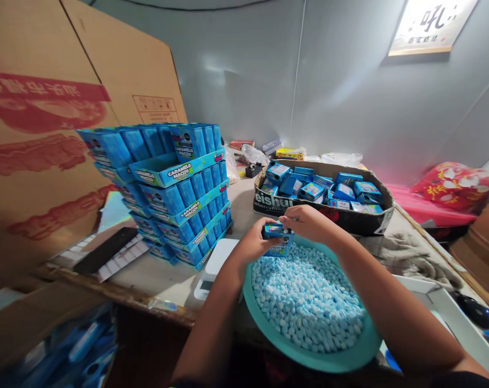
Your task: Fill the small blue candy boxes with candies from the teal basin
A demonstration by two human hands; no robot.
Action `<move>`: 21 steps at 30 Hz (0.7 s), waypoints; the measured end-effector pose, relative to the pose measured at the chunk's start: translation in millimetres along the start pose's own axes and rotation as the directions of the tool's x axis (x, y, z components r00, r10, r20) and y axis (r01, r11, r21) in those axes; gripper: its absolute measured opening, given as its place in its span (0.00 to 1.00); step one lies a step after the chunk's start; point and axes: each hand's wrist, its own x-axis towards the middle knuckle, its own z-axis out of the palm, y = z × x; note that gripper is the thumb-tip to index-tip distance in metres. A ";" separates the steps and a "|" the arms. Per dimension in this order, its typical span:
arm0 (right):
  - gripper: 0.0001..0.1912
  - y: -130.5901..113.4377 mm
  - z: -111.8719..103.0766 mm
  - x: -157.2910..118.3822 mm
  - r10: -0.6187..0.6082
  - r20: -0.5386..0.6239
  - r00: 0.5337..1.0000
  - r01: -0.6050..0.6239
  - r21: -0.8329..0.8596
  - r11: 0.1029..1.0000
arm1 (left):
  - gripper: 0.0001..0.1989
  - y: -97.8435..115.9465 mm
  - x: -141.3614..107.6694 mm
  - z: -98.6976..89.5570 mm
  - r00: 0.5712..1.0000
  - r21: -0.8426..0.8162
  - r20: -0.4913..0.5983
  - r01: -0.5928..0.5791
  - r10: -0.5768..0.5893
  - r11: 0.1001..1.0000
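Over the back left edge of a teal basin (312, 364) full of small light-blue and white candies (309, 296), my left hand (257, 241) holds a small blue box (280, 247). Its top faces up, and a few white candies show at its right corner. My right hand (304, 222) is at that corner, with thumb and fingers pinched together over the candies. Whether a candy is between those fingertips is too small to tell. A white scale (220, 261) lies partly behind my left forearm.
Stacked display trays of blue boxes (183, 210) stand left. Behind the basin is a black carton (329, 215) of blue boxes. A grey cloth (414, 258) and white tray (450, 307) lie right; a large cardboard box (139, 70) rises at far left.
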 end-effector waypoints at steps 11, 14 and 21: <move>0.22 -4.4 -0.7 -1.5 0.064 -0.031 0.997 -0.062 0.051 0.997 | 0.27 0.8 -2.0 -1.4 1.000 0.038 0.011 0.003 -0.004 0.999; 0.19 -3.4 -0.4 -1.2 0.011 -0.045 0.999 -0.007 0.083 0.997 | 0.28 0.5 -2.8 -0.5 1.000 0.017 0.013 0.016 -0.017 1.000; 0.21 -5.6 -3.0 -0.9 0.052 -0.095 0.994 -0.046 0.067 0.997 | 0.28 -2.8 -0.8 -2.0 1.000 0.013 -0.025 0.014 -0.014 1.000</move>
